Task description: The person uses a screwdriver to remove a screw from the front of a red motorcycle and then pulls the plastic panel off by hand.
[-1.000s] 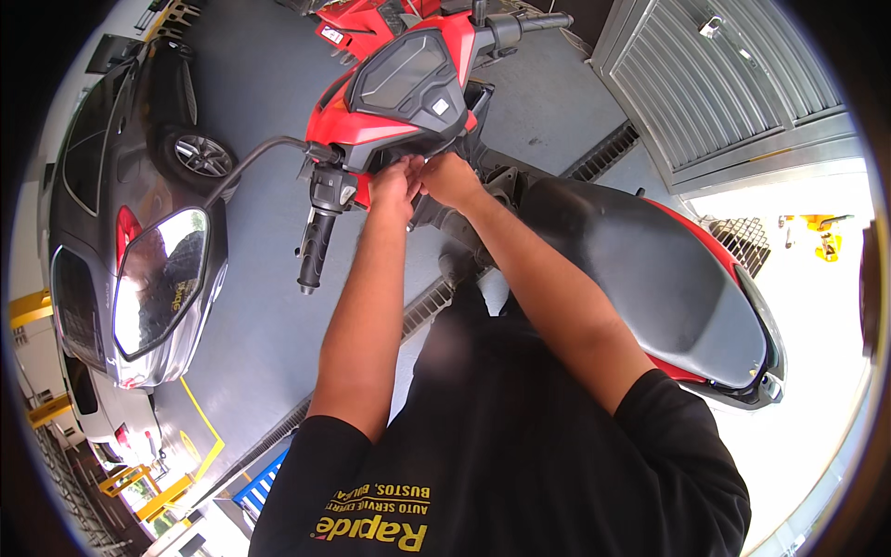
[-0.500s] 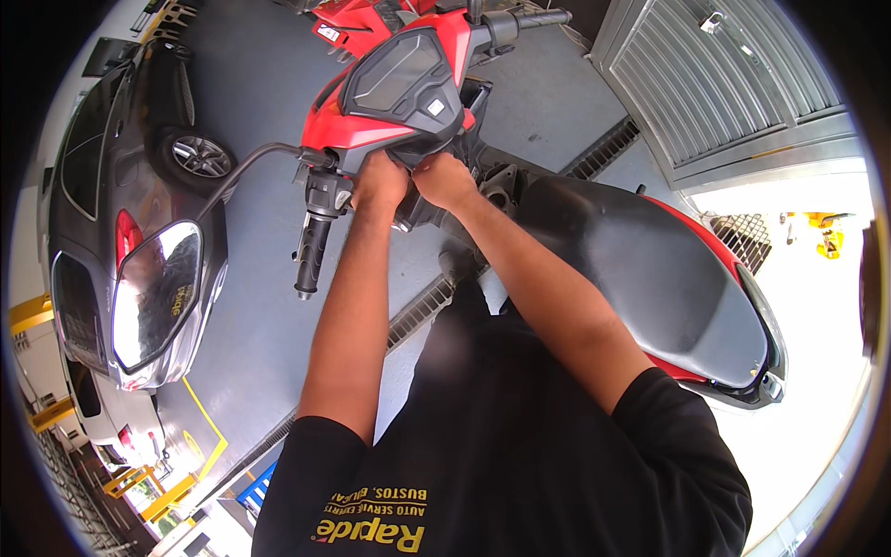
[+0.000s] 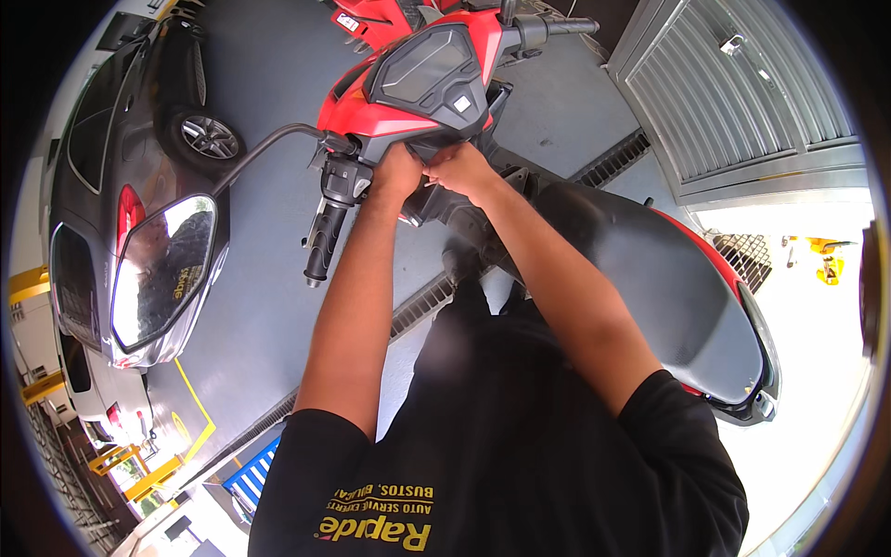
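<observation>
A gray-blue garage floor (image 3: 278, 260) with yellow painted lines stretches beneath the work, crossed by a dark drain grating (image 3: 608, 160) and lit by bright white light at the right. A dark gray car (image 3: 102, 176) takes up the left side, with a pale vehicle (image 3: 107, 399) on its near side and yellow metal posts (image 3: 34, 281) along the left edge. At the far right stands a slatted gray metal door (image 3: 752, 102). A red-and-black scooter (image 3: 580, 218) runs across the center, its red front panel (image 3: 380, 119) at the far middle and its long black seat (image 3: 668, 302) to the right. A person in a black shirt (image 3: 501, 446) stands at the scooter's near side, both bare forearms reaching toward its front. The scooter's mirror (image 3: 165, 269) juts out to the left, in front of the car, and the handlebar end (image 3: 325, 246) lies just left of the left forearm. Directly below the front panel, the left grip (image 3: 399, 171) and right grip (image 3: 464, 174) sit side by side, close against the scooter's underside there. Both are narrow, with fingers curled inward; the left fingertips are hidden, and whether either grip holds anything cannot be told.
</observation>
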The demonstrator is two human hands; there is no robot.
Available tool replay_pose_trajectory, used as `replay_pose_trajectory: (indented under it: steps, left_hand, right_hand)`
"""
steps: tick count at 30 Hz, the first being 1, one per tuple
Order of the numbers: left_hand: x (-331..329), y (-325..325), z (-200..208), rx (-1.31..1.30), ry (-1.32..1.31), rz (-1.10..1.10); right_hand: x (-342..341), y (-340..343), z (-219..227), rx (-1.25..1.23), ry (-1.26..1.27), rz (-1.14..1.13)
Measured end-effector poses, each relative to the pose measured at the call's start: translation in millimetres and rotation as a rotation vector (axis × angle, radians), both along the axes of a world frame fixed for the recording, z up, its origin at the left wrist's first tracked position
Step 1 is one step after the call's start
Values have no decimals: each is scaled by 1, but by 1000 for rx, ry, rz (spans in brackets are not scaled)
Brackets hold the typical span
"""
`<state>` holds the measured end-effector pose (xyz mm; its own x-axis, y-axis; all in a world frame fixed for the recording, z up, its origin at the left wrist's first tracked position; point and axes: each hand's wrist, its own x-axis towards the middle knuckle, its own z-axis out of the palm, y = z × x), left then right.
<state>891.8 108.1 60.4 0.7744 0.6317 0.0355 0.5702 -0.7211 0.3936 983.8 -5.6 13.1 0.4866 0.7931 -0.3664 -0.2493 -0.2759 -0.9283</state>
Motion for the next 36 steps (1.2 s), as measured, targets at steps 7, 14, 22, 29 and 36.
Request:
replay_pose_trajectory:
  steps: [7, 14, 22, 29, 36]
  left_hand:
    - [3, -9, 6, -72, 90, 131]
    - [5, -12, 3, -8, 134, 239]
    - [0, 6, -20, 135, -31, 73]
    - [-3, 22, -31, 228, -115, -54]
    - [-2, 17, -23, 129, 88, -22]
  right_hand:
    - [-8, -9, -6, 37, -267, -30]
    - [-11, -15, 10, -22, -417, -56]
    - [-9, -18, 20, -53, -570, -71]
    - [-8, -14, 14, -57, -660, -72]
    - [-22, -17, 3, -15, -679, -271]
